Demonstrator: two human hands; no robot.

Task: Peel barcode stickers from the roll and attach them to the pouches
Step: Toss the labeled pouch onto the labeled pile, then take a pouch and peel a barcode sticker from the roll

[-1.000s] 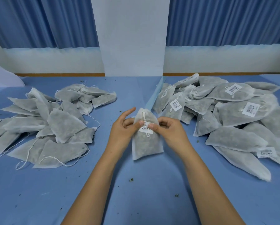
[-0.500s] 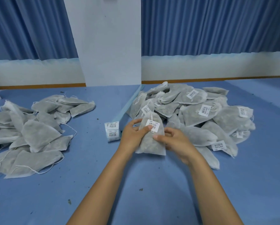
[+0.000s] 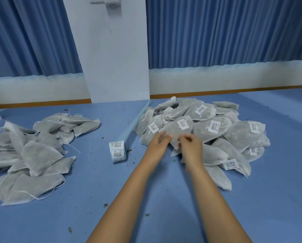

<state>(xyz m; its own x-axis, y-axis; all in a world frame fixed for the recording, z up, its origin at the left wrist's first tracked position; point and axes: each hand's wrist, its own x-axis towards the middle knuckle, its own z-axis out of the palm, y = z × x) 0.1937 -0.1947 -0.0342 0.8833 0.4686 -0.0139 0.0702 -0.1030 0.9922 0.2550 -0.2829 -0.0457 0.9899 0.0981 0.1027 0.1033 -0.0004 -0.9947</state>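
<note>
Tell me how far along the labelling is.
Done: many pouches in the right pile carry barcode stickers. In hand: a stickered pouch on that pile, touched by the left hand, pinched by the right hand. Left: the left pile shows no stickers; the sticker roll stands between the piles.

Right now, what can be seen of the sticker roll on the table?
The sticker roll is small, wound with white barcode labels on pale blue backing, two labels facing the camera. It lies on the blue table between the unlabelled pile and the labelled pile, left of the left hand; neither hand touches it.
</note>
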